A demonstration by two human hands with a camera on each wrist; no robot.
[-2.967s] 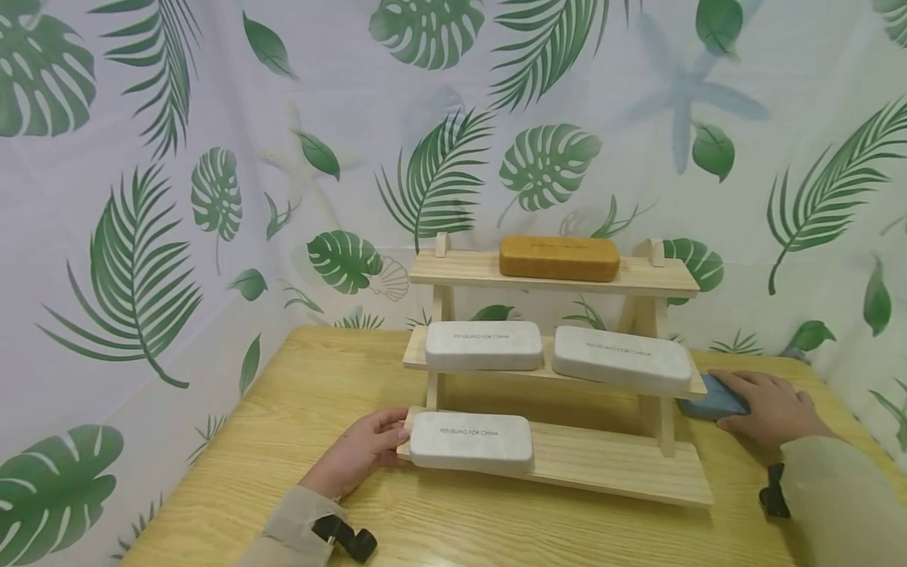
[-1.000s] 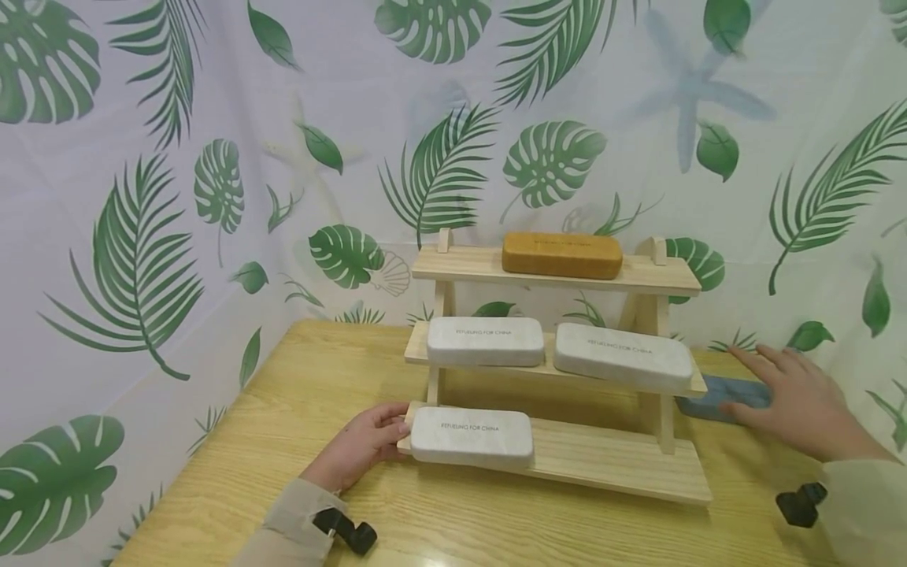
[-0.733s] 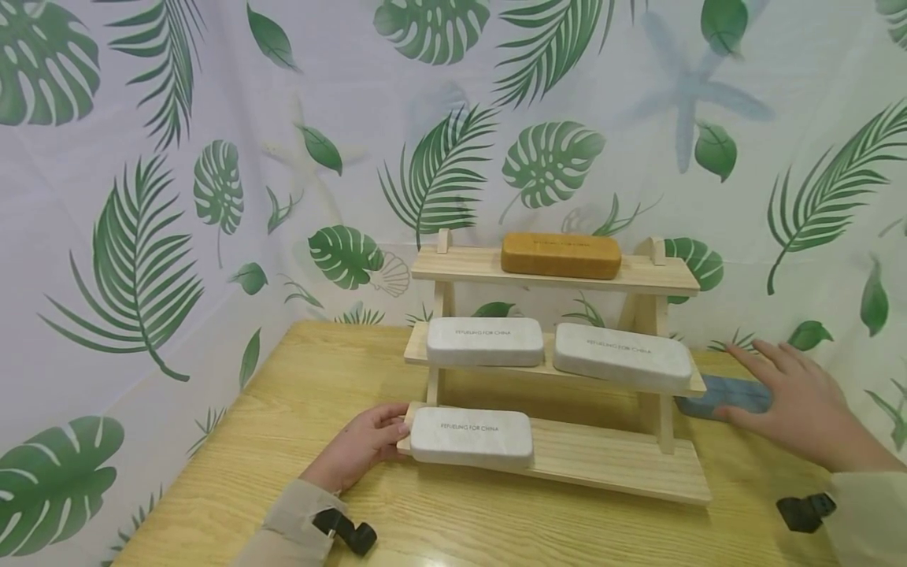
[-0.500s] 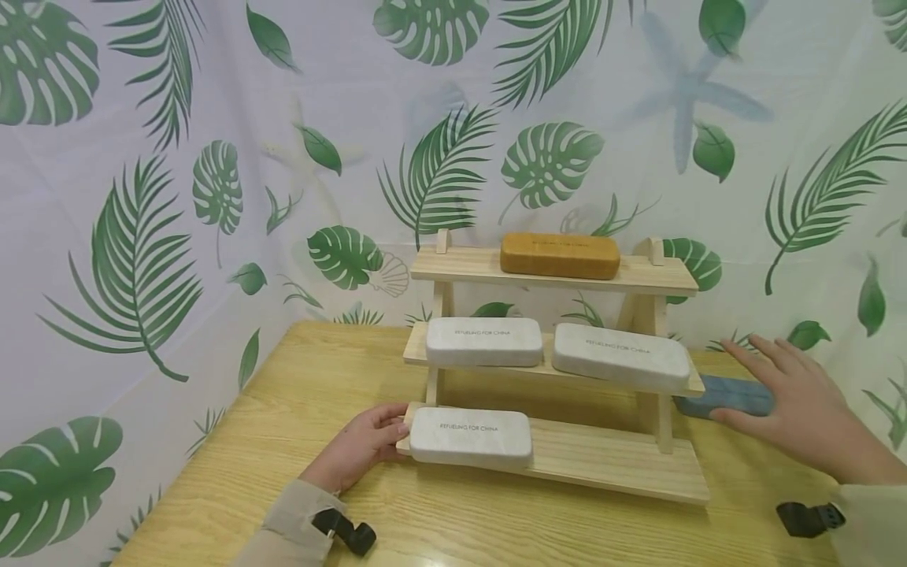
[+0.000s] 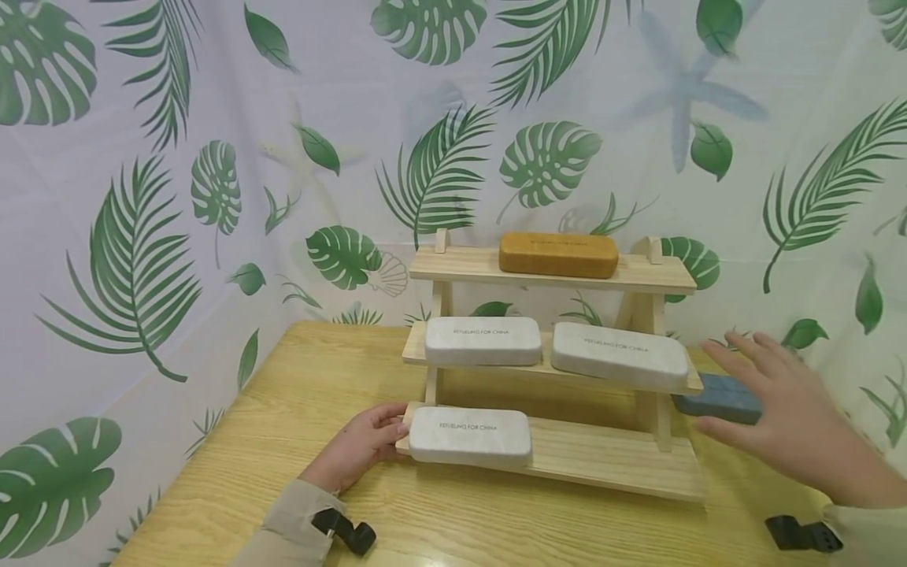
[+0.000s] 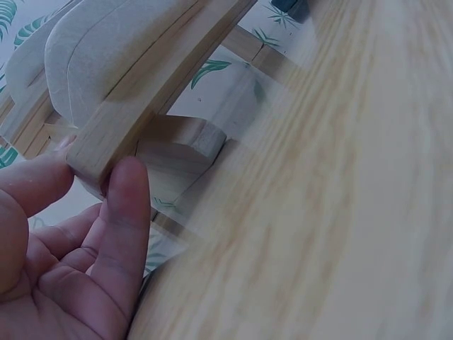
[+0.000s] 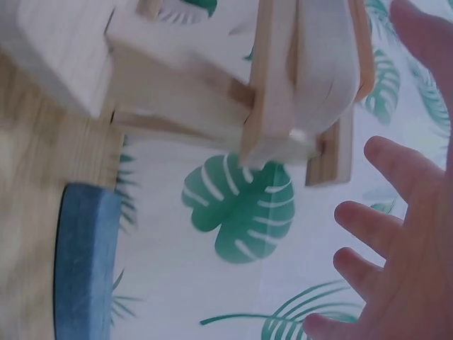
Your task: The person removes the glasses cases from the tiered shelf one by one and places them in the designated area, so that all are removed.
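Person at the table (image 5: pixel 496 524), both hands out. Left hand (image 5: pixel 361 445) pinches the left end of the bottom board (image 5: pixel 612 459) of a three-tier wooden display stand (image 5: pixel 457 266); left wrist view has digits on both faces of the board end, remaining fingers curled underneath. Right hand (image 5: pixel 801 417) is held in the air on the right, fingers spread wide, thumb well away from them, holding nothing. Nearest to it: a slate-blue oblong case (image 5: pixel 719 396) with rounded corners, lying on the table just right of the stand, toward the far side. Head view overlaps hand and case; right wrist view has them clearly apart. Right fingers also clear of the stand.

Writing: the bottom white case (image 5: pixel 470 435), at the left end of the bottom board, reads "REFUELING FOR CHINA" in dark capitals. Same line on both middle-tier cases: left white case (image 5: pixel 482 342) sits square, right white case (image 5: pixel 619 354) sits slightly skewed, small gap between. Orange case (image 5: pixel 558 255), around mid top tier, has dark lettering too, too faint to read surely. Blue one's top is partly behind the hand; can't tell about print.

Beige sleeves (image 5: pixel 290 516), black wrist mount (image 5: pixel 345 533) on each arm. Leaf-print backdrop (image 5: pixel 283 102) behind.
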